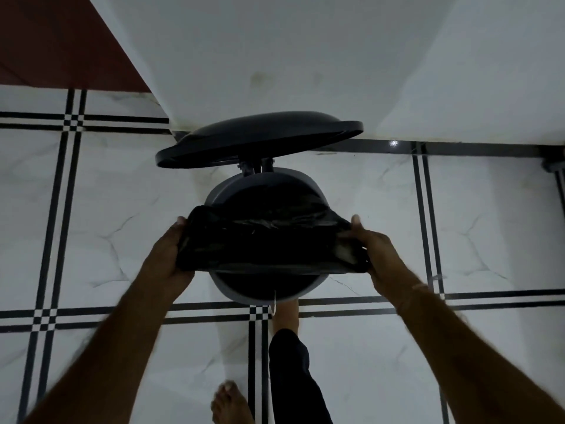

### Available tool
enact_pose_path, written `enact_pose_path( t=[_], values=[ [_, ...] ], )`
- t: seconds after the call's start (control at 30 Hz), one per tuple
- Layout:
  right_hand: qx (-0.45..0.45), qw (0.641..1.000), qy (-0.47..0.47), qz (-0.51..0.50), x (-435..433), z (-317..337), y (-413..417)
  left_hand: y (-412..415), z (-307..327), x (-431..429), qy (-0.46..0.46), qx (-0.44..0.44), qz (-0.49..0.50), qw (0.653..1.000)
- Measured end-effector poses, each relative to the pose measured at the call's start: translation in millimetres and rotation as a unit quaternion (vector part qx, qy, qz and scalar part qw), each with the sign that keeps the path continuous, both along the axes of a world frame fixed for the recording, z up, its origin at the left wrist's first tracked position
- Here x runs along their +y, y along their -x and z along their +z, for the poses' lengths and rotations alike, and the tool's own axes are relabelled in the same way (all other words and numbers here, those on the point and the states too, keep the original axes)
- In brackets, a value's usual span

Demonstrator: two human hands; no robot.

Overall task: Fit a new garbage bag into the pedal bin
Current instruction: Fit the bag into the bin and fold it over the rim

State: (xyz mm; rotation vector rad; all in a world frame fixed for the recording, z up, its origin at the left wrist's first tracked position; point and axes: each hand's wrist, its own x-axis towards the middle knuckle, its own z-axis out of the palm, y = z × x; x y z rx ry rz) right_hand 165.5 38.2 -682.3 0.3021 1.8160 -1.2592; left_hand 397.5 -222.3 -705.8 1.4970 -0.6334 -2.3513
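Note:
A round grey pedal bin (220,191) stands on the tiled floor against a white wall, seen from above, with its dark lid (256,137) tipped up at the back. A black garbage bag (269,243) is stretched flat across the bin's opening. My left hand (166,252) grips the bag's left end and my right hand (374,249) grips its right end, the two pulled apart. The near part of the bin's rim shows below the bag. One foot (286,315) rests at the bin's front base, where the pedal is hidden.
White marble-look floor tiles with black double lines surround the bin. The white wall (290,56) rises right behind it, and a dark red surface (61,41) fills the top left. My other bare foot (230,403) stands at the bottom edge.

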Motion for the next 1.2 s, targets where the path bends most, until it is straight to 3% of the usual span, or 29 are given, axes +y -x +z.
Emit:
enact_pose_path(
  t=[0.07,0.13,0.17,0.23,0.33,0.4,0.53,0.6,0.7,0.73,0.83,0.97,1.03,1.1,1.13,1.2],
  values=[
    [0.171,0.974,-0.106,0.108,-1,-3,-5,3,-2,3,0.052,0.049,-0.091,0.993],
    [0.39,0.891,-0.164,0.166,-6,3,-8,7,1,7,0.091,0.066,-0.149,0.982],
    [0.468,0.85,-0.14,0.196,-13,7,-10,10,5,8,0.104,0.07,-0.17,0.977],
    [0.505,0.81,-0.044,0.293,-37,13,-16,11,9,8,0.132,0.092,-0.228,0.96],
    [0.51,0.744,0.003,0.432,-82,4,-17,10,18,5,0.16,0.091,-0.316,0.931],
    [0.463,0.745,0.041,0.478,-105,-4,-18,12,26,3,0.174,0.096,-0.344,0.918],
    [0.171,0.852,0.127,0.478,-123,0,-25,14,40,-3,0.198,0.108,-0.357,0.906],
    [0.13,0.884,0.126,0.431,-119,11,-20,12,40,-9,0.195,0.092,-0.323,0.922],
    [0.14,0.925,0.095,0.34,-113,20,-5,6,35,-18,0.216,0.032,-0.304,0.927],
    [0.172,0.92,0.076,0.344,-113,20,0,5,34,-18,0.246,-0.004,-0.319,0.915],
    [0.259,0.858,0.0,0.444,-114,18,17,3,23,-18,0.329,-0.121,-0.326,0.878],
    [0.297,0.814,-0.099,0.489,-98,19,41,-1,10,-27,0.259,-0.147,-0.182,0.937],
    [0.265,0.847,-0.077,0.455,-88,19,45,1,3,-29,0.223,-0.17,-0.096,0.955],
    [0.257,0.875,-0.048,0.406,-88,15,38,10,-2,-27,0.234,-0.201,-0.057,0.95],
    [0.295,0.865,-0.076,0.4,-91,13,35,15,-2,-25,0.242,-0.205,-0.05,0.947],
    [0.38,0.803,-0.187,0.419,-98,14,34,28,0,-17,0.256,-0.189,-0.038,0.947]
  ],
)
